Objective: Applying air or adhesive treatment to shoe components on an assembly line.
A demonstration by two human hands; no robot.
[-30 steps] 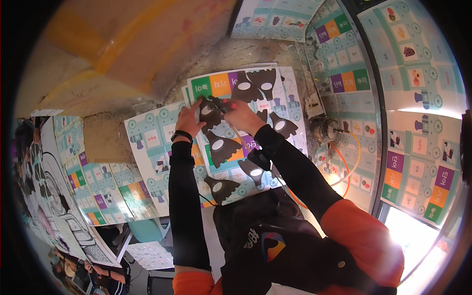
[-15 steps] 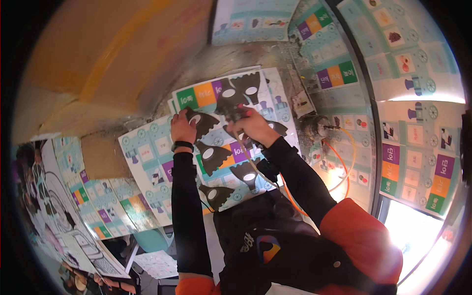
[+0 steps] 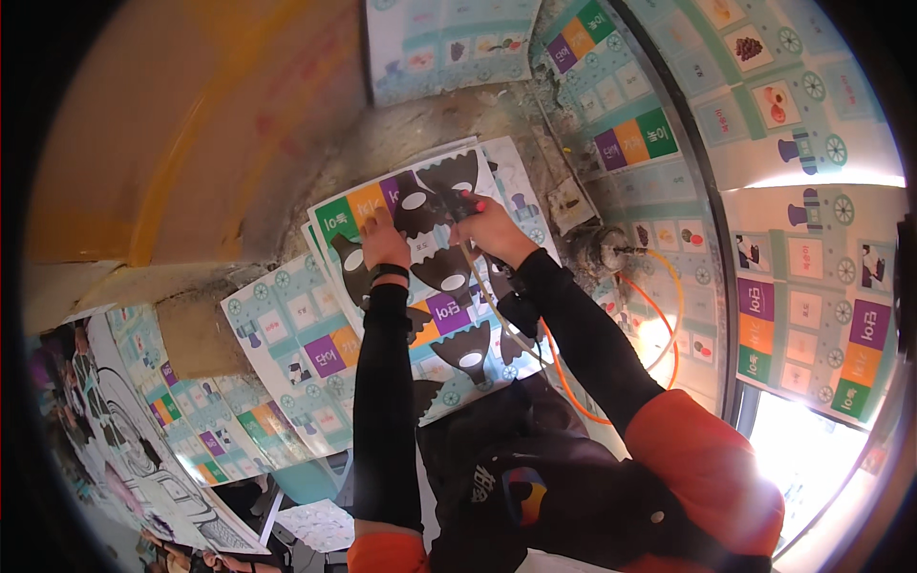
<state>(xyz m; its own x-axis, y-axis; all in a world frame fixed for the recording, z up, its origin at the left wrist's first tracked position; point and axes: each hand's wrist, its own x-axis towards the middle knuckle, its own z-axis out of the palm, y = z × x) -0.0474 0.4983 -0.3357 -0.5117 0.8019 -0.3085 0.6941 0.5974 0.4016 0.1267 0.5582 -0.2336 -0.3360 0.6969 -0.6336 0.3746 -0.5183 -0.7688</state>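
Several dark brown cut-out shapes point(image 3: 449, 277) with jagged ends and white ovals lie over a printed sheet point(image 3: 336, 218). My left hand point(image 3: 385, 241) rests on the sheet, fingers stretched out, between one dark shape point(image 3: 350, 272) on its left and another point(image 3: 411, 215) on its right. In my right hand point(image 3: 495, 231) is a dark hand tool point(image 3: 457, 204) with a beige hose point(image 3: 489, 296) running from it toward my body. The tool is over the right edge of that second shape; its tip is too small to make out. My left forearm partly covers a lower shape point(image 3: 417, 327).
More printed sheets point(image 3: 277, 329) spread to the left. A large cardboard box point(image 3: 220, 124) stands at the far left. To the right are a round dirty fitting point(image 3: 604, 250) and orange and yellow hoses point(image 3: 676, 353). Printed panels point(image 3: 812, 248) line the right side.
My left hand has shifted right across the sheet, from the outer side of one dark shape to between two. My right hand, still holding the tool, has moved slightly. The whole view has shifted a little.
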